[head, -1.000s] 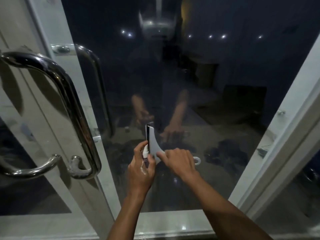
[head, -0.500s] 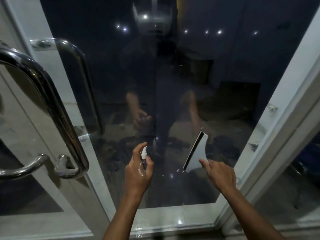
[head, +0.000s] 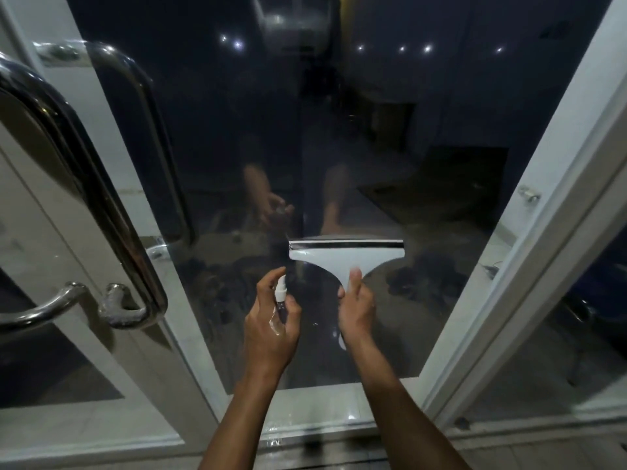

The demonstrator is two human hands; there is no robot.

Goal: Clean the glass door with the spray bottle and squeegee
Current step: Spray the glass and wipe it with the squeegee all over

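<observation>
Dark glass door (head: 339,130). Right hand (head: 356,307) grips squeegee (head: 346,256), blade level; left hand (head: 271,320) curled round spray bottle (head: 281,296). Wiping step; next, likely a downward pull.

The squeegee (head: 342,257) is showing pale white with a black strip along its blade. The spray bottle (head: 280,296) is showing a white nozzle over a clear body. The glass door (head: 305,130) is looking dark, its frame (head: 315,407) white, its handle (head: 101,184) shining silver.
</observation>
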